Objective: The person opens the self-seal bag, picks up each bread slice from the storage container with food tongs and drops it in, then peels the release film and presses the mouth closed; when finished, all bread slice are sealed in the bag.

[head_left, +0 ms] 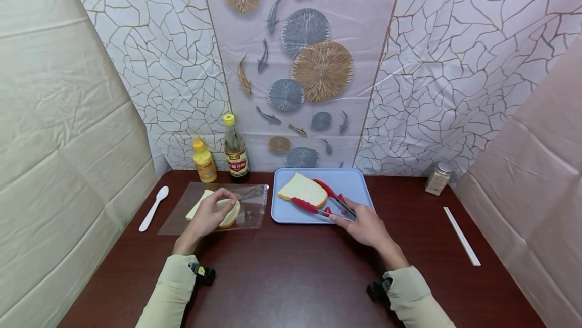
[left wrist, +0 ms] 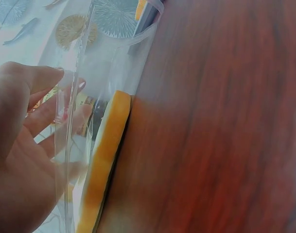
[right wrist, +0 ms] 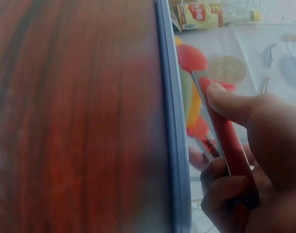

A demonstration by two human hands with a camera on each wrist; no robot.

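Note:
My left hand (head_left: 211,217) pinches the film of a clear plastic bag (head_left: 254,212) at the left of the table. In the left wrist view the thumb is on the near side of the film, with fingers seen through it. Bread (head_left: 231,215) with an orange-brown crust lies in the bag, partly hidden by this hand. My right hand (head_left: 364,224) grips red-tipped tongs (head_left: 304,205), whose two arms straddle a slice of bread (head_left: 301,189). That slice lies flat on a light blue tray (head_left: 354,181). The right wrist view shows the thumb along the tongs' handle (right wrist: 228,141).
Behind the bag stand a yellow squeeze bottle (head_left: 204,162) and a dark sauce bottle (head_left: 236,153). A white spoon (head_left: 154,207) lies at the far left. On the right are a small spice jar (head_left: 438,179) and white chopsticks (head_left: 461,237). Fabric-covered walls border the table.

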